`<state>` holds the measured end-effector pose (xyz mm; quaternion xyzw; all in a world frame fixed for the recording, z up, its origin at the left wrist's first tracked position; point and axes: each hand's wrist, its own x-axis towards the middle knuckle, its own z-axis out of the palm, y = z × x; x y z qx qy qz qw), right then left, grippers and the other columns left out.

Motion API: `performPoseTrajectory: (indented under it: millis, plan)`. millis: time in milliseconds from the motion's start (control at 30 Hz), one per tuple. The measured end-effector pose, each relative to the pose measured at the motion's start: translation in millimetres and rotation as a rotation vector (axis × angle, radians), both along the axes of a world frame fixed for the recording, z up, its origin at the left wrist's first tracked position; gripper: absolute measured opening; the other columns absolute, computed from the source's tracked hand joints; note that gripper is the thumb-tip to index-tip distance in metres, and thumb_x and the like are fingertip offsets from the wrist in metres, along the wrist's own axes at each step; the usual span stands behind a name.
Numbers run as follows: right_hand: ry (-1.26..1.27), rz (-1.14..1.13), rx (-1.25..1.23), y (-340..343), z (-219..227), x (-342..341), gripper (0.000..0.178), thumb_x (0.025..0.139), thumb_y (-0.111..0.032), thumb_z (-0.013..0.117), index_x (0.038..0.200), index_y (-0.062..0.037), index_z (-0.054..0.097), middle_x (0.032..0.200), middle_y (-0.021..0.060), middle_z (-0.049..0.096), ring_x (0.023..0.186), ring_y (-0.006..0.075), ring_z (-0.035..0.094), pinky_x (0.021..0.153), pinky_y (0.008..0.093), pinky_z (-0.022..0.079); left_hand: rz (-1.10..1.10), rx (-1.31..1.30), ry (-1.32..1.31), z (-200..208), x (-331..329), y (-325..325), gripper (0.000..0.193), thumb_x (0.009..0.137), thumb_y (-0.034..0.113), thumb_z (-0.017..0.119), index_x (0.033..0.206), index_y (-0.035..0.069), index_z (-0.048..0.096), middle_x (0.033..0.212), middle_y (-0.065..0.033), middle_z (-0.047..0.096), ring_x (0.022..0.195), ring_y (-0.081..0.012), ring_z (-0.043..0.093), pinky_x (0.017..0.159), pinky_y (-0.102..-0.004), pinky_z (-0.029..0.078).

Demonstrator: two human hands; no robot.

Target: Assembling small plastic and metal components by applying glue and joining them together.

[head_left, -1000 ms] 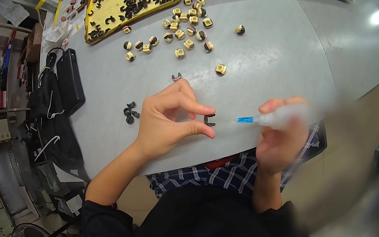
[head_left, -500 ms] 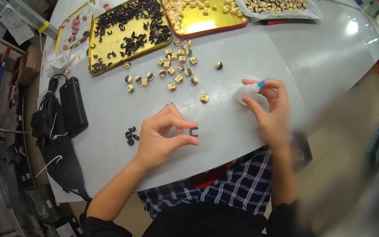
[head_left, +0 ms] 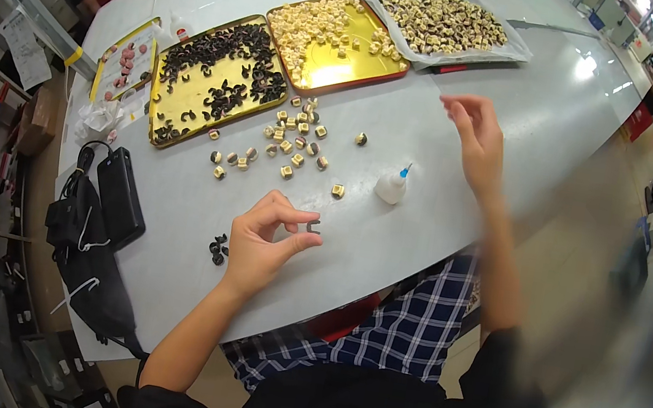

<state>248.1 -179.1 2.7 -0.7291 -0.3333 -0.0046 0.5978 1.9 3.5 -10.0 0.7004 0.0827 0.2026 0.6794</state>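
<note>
My left hand pinches a small black C-shaped piece between thumb and forefinger, just above the table. A few more black curved pieces lie on the table beside that hand. My right hand is in the air over the right side of the table, holding nothing, thumb and fingers apart. Nearest to it stands a small white squeeze bottle with a blue needle tip, upright and untouched. Beyond my hands, several small cream-and-black blocks are scattered on the table.
Farther back are a yellow tray of black curved pieces, a gold tray of cream blocks and a lined tray of assembled blocks. Pink pieces lie in a tray at far left. A black power bank and cables sit at the left edge.
My right hand has let go of the squeeze bottle, which now stands on the table, and has drawn away from it. My left hand still pinches the black piece. The view has shifted slightly.
</note>
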Motion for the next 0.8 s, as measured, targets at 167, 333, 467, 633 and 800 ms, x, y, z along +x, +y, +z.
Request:
performPoseTrajectory:
  millis: [167, 333, 467, 633, 800]
  plan:
    - [-0.387, 0.152, -0.287, 84.9, -1.1, 52.3, 0.032, 0.09, -0.022, 0.055, 0.115, -0.0028, 0.05, 0.117, 0.0196, 0.053, 0.11, 0.0276, 0.051, 0.097, 0.0347, 0.037, 0.007, 0.052, -0.015, -0.3, -2.5, 4.7, 0.026, 0.065, -0.002, 0.076, 0.09, 0.003, 0.069, 0.078, -0.0007, 0.052, 0.073, -0.0097, 0.047, 0.072, -0.0225, 0.04]
    - [-0.623, 0.224, -0.528, 169.5, -20.3, 92.6, 0.055, 0.084, -0.037, 0.06, 0.128, -0.0095, 0.043, 0.135, 0.0248, 0.036, 0.124, 0.0374, 0.036, 0.105, 0.0422, 0.028, -0.001, 0.063, -0.044, -4.0, -3.8, 8.6, 0.025, 0.067, -0.001, 0.076, 0.09, 0.003, 0.068, 0.078, -0.0008, 0.051, 0.074, -0.01, 0.047, 0.072, -0.0226, 0.04]
    - [-0.67, 0.148, -0.752, 217.4, -22.8, 111.3, 0.068, 0.079, -0.05, 0.06, 0.135, -0.0177, 0.037, 0.14, 0.0258, 0.028, 0.128, 0.0416, 0.03, 0.107, 0.0453, 0.024, 0.013, 0.069, -0.058, -2.6, -4.2, 13.5, 0.025, 0.067, -0.001, 0.076, 0.09, 0.003, 0.068, 0.079, -0.0012, 0.052, 0.073, -0.0105, 0.047, 0.072, -0.0229, 0.04]
    - [-0.657, 0.15, -0.796, 250.2, -24.7, 140.0, 0.068, 0.078, -0.053, 0.057, 0.136, -0.0229, 0.037, 0.141, 0.0244, 0.026, 0.129, 0.0418, 0.028, 0.107, 0.0461, 0.022, 0.005, 0.03, -0.06, -1.3, -4.7, 21.6, 0.028, 0.064, -0.002, 0.078, 0.091, 0.003, 0.069, 0.079, -0.0018, 0.052, 0.073, -0.0111, 0.047, 0.071, -0.0232, 0.04]
    - [-0.737, 0.196, -0.739, 259.3, -27.0, 142.0, 0.056, 0.079, -0.044, 0.057, 0.127, -0.0182, 0.044, 0.124, 0.0225, 0.041, 0.118, 0.0397, 0.039, 0.099, 0.0468, 0.032, 0.009, 0.041, -0.021, -0.1, -3.8, 23.3, 0.027, 0.067, 0.008, 0.079, 0.092, 0.009, 0.07, 0.076, 0.0005, 0.053, 0.07, -0.0094, 0.048, 0.067, -0.0223, 0.041]
